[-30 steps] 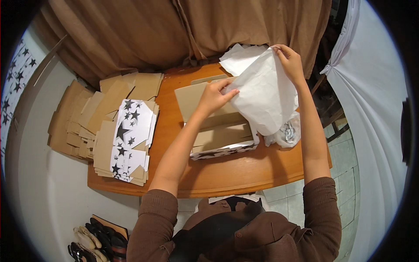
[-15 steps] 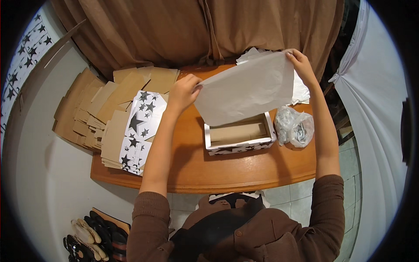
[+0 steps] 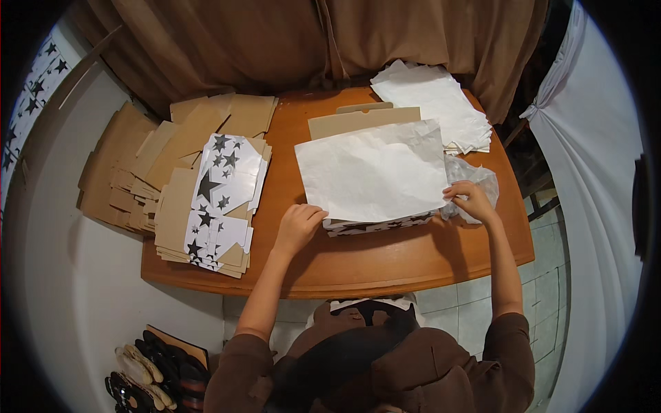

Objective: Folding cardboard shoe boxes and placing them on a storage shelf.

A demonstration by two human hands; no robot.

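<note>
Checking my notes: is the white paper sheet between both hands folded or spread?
Spread: the white paper sheet extends over the star-printed cardboard box, near corners at the left hand and right hand.

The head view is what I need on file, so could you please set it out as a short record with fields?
Left hand: at the near left corner of the sheet
Right hand: at its near right corner
Sheet: white, spread over the box
Box: star-patterned front; inside hidden
Right of box: clear bag
Far right of table: white stack
Left of table: cardboard
Lower left: shoes
</note>
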